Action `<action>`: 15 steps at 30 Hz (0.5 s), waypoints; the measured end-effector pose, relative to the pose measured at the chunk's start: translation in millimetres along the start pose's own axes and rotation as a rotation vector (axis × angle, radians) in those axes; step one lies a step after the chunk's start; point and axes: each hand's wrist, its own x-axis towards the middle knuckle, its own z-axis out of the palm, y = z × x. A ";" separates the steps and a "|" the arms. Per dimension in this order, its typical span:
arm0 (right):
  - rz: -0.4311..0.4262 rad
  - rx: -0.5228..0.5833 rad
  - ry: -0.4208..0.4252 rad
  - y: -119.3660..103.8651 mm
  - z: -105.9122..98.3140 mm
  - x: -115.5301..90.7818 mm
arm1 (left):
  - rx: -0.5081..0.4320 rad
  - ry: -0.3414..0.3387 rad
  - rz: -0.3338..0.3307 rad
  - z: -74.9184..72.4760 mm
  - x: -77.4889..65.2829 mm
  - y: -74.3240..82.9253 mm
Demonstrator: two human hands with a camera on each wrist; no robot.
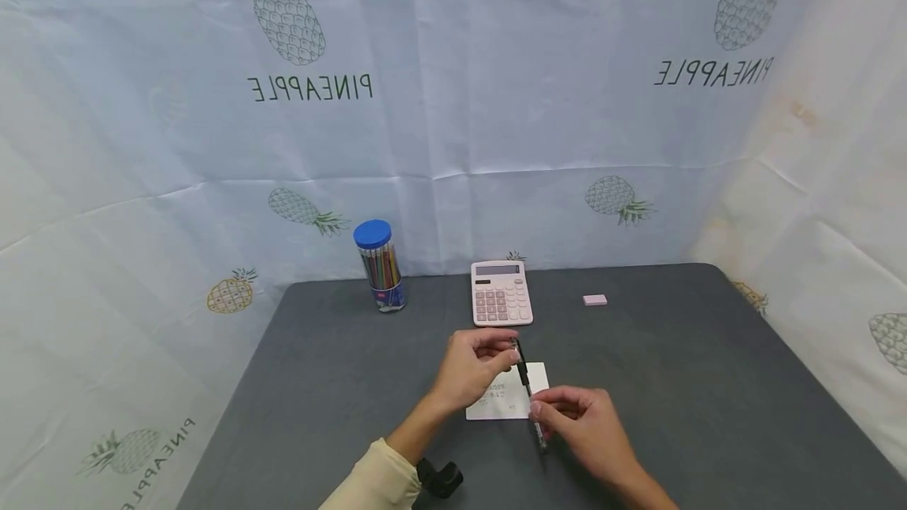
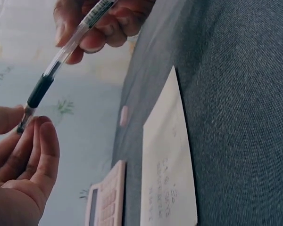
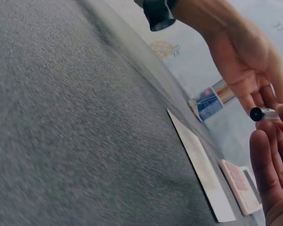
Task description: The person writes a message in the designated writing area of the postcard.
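Observation:
A gel pen with a clear barrel and a black grip section (image 1: pixel 523 372) is held aslant over the table between both hands. At its far end, next to the black grip, my left hand (image 1: pixel 464 368) pinches it between thumb and fingers. My right hand (image 1: pixel 584 423) pinches the clear barrel lower down. The left wrist view shows the pen's dark grip (image 2: pixel 40 91) just above the left fingertips. In the right wrist view the black rear end of the pen (image 3: pixel 257 114) points toward the camera. Beneath the hands lies a white sheet of paper (image 1: pixel 489 409) with writing on it.
A pink calculator (image 1: pixel 503 293) lies just beyond the paper. Behind on the left stands a clear tub of pencils with a blue lid (image 1: pixel 372 234). A small pink block (image 1: pixel 595 300) sits at the back right. Pineapple-print cloth (image 1: pixel 482 116) hangs behind the dark table (image 1: pixel 305 392).

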 end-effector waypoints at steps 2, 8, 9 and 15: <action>-0.020 -0.020 -0.004 -1.9 -2.9 0.0 | 0.005 -0.021 0.000 -4.8 -3.7 -0.5; -0.013 -0.073 0.022 -7.2 -17.5 3.4 | 0.011 -0.069 -0.002 -24.8 -17.2 -0.8; 0.002 -0.080 0.034 -7.2 -20.5 4.4 | 0.015 -0.073 -0.005 -28.7 -19.6 -0.3; 0.042 -0.154 0.097 -2.0 -39.4 8.4 | 0.035 -0.093 -0.041 -53.0 -36.9 0.9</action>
